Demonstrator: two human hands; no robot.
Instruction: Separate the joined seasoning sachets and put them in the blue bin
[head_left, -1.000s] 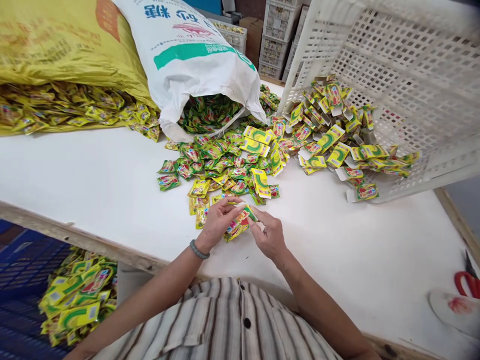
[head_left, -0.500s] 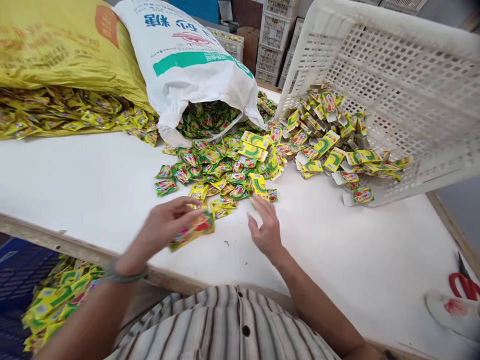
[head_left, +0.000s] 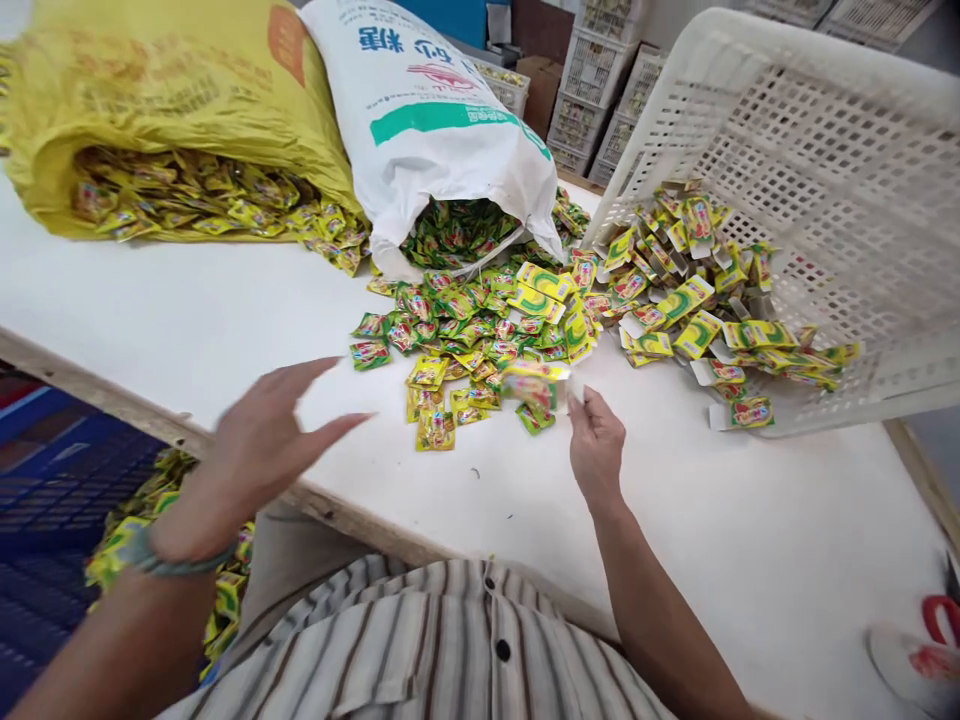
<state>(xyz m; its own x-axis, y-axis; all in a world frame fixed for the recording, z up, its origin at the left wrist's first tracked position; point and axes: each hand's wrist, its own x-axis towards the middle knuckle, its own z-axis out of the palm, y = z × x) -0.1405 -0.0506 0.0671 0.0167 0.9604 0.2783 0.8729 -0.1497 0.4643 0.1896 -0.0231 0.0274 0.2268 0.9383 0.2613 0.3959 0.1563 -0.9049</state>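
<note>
My right hand [head_left: 598, 440] pinches one end of a small yellow candy box [head_left: 536, 385], blurred by motion, with a pale flap at the held end. My left hand [head_left: 274, 440] hangs over the table's front edge, thumb and fingers spread, nothing between them. Just beyond the hands lies a pile of small green candy packets [head_left: 465, 315]. Several yellow candy packets [head_left: 435, 430] lie at the pile's near side. More boxes [head_left: 540, 280] rest on the pile's right part.
A white sack [head_left: 450, 150] spills green packets; a yellow bag [head_left: 187, 80] beside it holds yellow ones. On the right, a tipped white crate [head_left: 810, 200] holds open boxes [head_left: 697, 335]. Below the table edge [head_left: 165, 430] stands a blue crate [head_left: 52, 500]. Red-handled scissors [head_left: 937, 620] lie far right.
My left hand has let go of a yellow-green box and moved left off the table edge. My right hand has picked up a box from the pile's near side. The view has shifted left.
</note>
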